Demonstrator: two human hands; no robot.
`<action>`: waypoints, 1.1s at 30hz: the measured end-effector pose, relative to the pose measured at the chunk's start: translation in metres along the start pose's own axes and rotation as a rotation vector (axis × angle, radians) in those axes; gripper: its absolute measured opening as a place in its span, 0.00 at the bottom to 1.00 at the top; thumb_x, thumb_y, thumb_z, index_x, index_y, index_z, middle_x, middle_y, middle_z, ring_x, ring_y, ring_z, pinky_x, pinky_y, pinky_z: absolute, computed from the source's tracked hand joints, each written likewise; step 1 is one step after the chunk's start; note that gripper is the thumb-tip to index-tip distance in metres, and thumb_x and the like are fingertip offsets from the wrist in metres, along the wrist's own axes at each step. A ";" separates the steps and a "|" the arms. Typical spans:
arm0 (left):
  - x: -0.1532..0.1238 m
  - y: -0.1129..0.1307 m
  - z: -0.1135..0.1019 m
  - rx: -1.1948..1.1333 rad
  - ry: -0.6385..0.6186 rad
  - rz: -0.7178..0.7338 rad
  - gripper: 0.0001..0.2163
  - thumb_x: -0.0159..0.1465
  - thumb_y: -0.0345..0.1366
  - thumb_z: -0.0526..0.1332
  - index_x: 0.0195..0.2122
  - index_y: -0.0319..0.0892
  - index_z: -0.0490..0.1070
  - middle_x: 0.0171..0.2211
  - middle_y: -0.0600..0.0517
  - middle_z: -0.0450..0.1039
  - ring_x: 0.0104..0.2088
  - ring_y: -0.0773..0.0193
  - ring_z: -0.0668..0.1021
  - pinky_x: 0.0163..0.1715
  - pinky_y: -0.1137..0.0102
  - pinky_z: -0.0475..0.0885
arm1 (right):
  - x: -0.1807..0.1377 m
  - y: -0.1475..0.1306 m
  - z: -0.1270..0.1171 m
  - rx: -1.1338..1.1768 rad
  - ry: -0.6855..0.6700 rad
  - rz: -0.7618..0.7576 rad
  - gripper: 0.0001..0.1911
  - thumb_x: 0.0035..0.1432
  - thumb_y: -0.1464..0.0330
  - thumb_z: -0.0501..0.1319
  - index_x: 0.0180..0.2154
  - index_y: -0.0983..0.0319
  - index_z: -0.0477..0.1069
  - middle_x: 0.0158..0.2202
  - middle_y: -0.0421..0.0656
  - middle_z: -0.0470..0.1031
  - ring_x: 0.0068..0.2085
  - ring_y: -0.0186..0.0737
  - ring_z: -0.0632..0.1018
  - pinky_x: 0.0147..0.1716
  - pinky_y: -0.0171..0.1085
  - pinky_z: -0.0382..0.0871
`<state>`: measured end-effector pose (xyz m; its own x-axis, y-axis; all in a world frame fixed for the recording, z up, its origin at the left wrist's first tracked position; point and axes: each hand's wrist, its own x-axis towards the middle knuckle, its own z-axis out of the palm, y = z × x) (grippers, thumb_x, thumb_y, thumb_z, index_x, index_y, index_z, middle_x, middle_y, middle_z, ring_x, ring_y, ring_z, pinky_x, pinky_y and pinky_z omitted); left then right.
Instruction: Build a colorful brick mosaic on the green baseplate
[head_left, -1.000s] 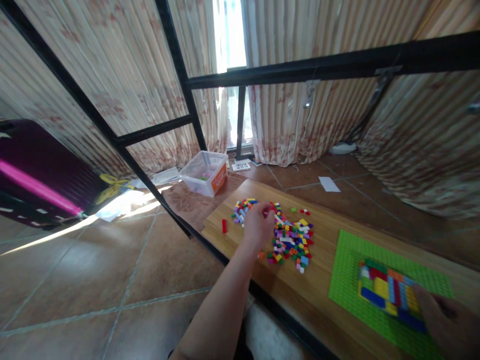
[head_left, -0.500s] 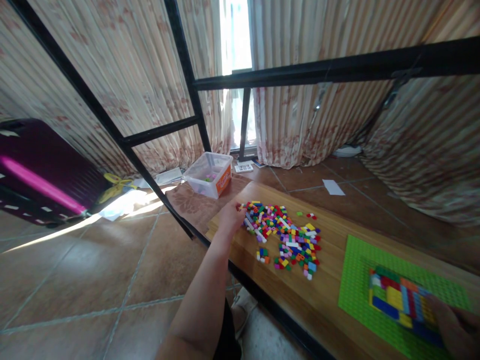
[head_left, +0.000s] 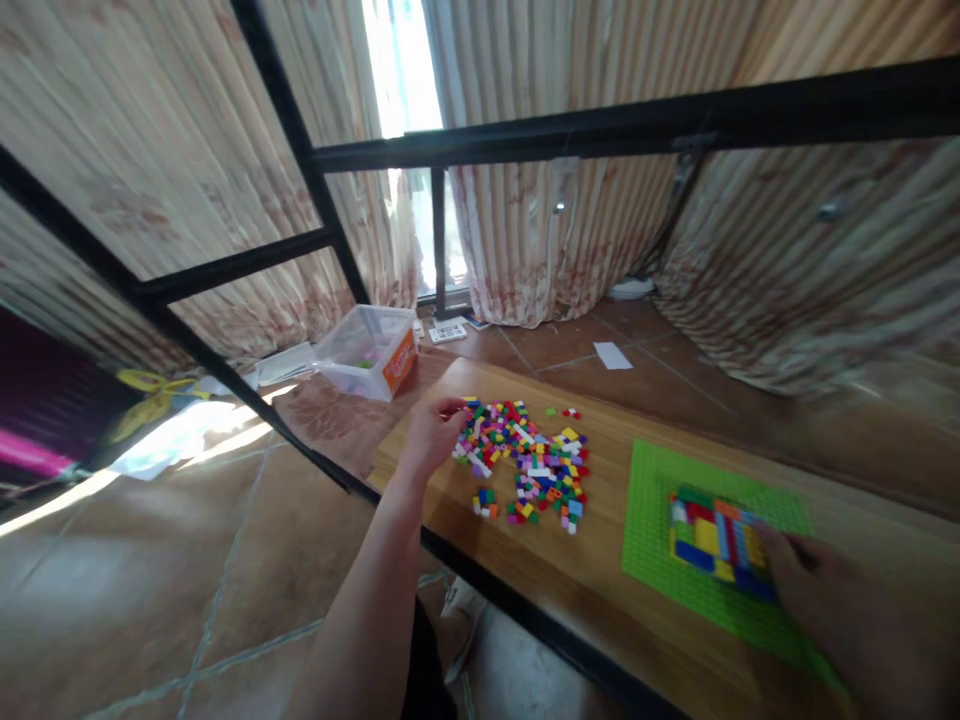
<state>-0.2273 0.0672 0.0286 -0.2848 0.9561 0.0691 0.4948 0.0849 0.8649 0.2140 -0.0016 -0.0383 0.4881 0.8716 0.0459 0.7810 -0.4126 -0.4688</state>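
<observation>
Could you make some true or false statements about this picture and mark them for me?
1. The left hand is beside the loose bricks. True.
2. Those bricks are all blue. False: they are of many colours.
3. The right hand is at the brick build. True.
4. The plate under the build is red. False: the plate is green.
5. The clear box is on the table. False: the box stands off the table, past its far end.
</observation>
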 end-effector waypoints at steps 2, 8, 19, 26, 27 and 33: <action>-0.008 0.013 0.017 -0.230 -0.092 0.033 0.11 0.57 0.34 0.63 0.40 0.38 0.79 0.28 0.51 0.78 0.27 0.66 0.76 0.27 0.74 0.69 | -0.011 -0.014 -0.012 -0.035 -0.058 0.013 0.25 0.53 0.47 0.51 0.30 0.58 0.77 0.25 0.53 0.76 0.25 0.51 0.73 0.27 0.46 0.64; -0.061 0.057 0.082 -0.517 -0.393 0.105 0.09 0.55 0.34 0.65 0.37 0.40 0.80 0.30 0.52 0.79 0.30 0.66 0.77 0.33 0.72 0.71 | -0.027 -0.036 -0.033 0.079 0.059 0.058 0.24 0.58 0.53 0.47 0.28 0.62 0.75 0.26 0.49 0.77 0.26 0.44 0.73 0.27 0.40 0.61; -0.111 0.079 0.148 -0.262 -0.640 0.200 0.10 0.58 0.28 0.60 0.39 0.42 0.79 0.34 0.50 0.80 0.33 0.64 0.78 0.36 0.70 0.73 | -0.027 -0.024 -0.034 0.323 0.072 0.022 0.22 0.56 0.54 0.54 0.37 0.64 0.77 0.29 0.47 0.79 0.27 0.43 0.76 0.28 0.39 0.65; -0.111 0.085 0.159 -0.282 -0.618 0.179 0.12 0.59 0.28 0.61 0.44 0.39 0.77 0.35 0.49 0.80 0.34 0.64 0.79 0.37 0.70 0.74 | -0.026 -0.020 -0.035 0.456 0.067 0.000 0.19 0.56 0.59 0.55 0.39 0.64 0.77 0.31 0.46 0.79 0.29 0.41 0.76 0.31 0.40 0.68; -0.111 0.085 0.161 -0.283 -0.610 0.170 0.13 0.58 0.28 0.62 0.45 0.38 0.76 0.36 0.49 0.80 0.34 0.64 0.79 0.36 0.70 0.74 | -0.027 -0.020 -0.035 0.495 0.069 -0.025 0.18 0.56 0.59 0.55 0.40 0.64 0.77 0.31 0.46 0.79 0.29 0.41 0.76 0.32 0.40 0.68; -0.111 0.084 0.168 -0.273 -0.611 0.157 0.15 0.58 0.28 0.62 0.47 0.37 0.74 0.37 0.47 0.79 0.36 0.64 0.79 0.38 0.70 0.74 | -0.039 -0.032 -0.038 0.639 0.033 -0.196 0.15 0.57 0.61 0.57 0.40 0.63 0.77 0.35 0.46 0.80 0.34 0.40 0.77 0.37 0.41 0.70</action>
<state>-0.0159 0.0155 0.0099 0.3270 0.9448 -0.0191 0.2447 -0.0652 0.9674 0.1851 -0.0321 0.0080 0.3801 0.9018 0.2055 0.4773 -0.0009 -0.8787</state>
